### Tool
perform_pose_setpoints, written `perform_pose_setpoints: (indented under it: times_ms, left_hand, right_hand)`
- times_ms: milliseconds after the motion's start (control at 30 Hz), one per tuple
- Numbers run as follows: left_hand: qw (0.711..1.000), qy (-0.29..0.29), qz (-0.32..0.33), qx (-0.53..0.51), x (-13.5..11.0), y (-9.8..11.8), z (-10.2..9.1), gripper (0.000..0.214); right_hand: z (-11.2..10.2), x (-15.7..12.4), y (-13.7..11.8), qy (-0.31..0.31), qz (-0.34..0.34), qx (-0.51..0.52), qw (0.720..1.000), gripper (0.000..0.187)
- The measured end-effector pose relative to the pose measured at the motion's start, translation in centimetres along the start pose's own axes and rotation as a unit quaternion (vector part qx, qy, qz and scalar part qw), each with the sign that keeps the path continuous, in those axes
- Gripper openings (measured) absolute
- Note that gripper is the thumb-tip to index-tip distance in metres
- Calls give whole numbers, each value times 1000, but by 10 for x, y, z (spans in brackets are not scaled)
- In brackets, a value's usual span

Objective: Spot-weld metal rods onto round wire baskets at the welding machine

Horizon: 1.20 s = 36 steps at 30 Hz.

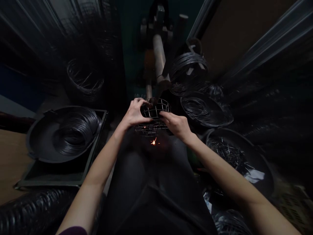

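Dark metal wire filled my grip: my left hand (136,112) spanned the left side of a wire basket (156,112), fingers bent near its upper rim and thumb stretched lower down, while my right hand (176,124) held the right side by the fingertips. Both hands were grasping the basket, at the centre of the frame; which wires each fingertip bore on was too dark to tell. Orange sparks (153,142) flared just below it, over the dark cloth (156,186) on my lap. I judged that a stray spark could sting my bare skin or scorch that cloth, since I wore no gloves. Slackening on either side could let the basket tilt and a wire slip out of line. My left fingers, so near the lower end of the machine (160,55), could be pinched or burnt if they strayed closer. Farther out, a round pan (40,137) with a wire coil (81,129) sat at the left; at the right, a dark basin (265,163) held short wire pieces (226,155).
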<state>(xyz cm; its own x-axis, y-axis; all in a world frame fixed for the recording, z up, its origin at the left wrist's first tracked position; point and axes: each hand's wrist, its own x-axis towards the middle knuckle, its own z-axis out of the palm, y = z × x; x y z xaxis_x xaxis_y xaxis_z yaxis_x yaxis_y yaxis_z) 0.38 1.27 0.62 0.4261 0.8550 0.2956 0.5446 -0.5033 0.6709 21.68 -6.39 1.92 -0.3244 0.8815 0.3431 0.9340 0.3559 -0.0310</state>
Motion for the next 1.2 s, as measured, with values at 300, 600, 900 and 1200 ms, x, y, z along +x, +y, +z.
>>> perform_pose_setpoints:
  times_ms: [300, 600, 900, 1200]
  left_hand:
    - [1000, -4, 1, 11, 25, -11, -5, 64]
    - [1000, 2, -28, -4, 51, -27, -8, 67]
    - [1000, -8, -7, -11, 60, -30, -11, 68]
    - [974, 54, -53, -215, 8, -93, -25, 106]
  right_hand:
    - [10, 24, 11, 40, 62, 79, 994, 15]
    - [18, 51, 18, 58, 109, 130, 984, 12]
    - [15, 65, 20, 39, 109, 142, 983, 12]
    - [-5, -100, 109, 9, 327, 98, 940, 44]
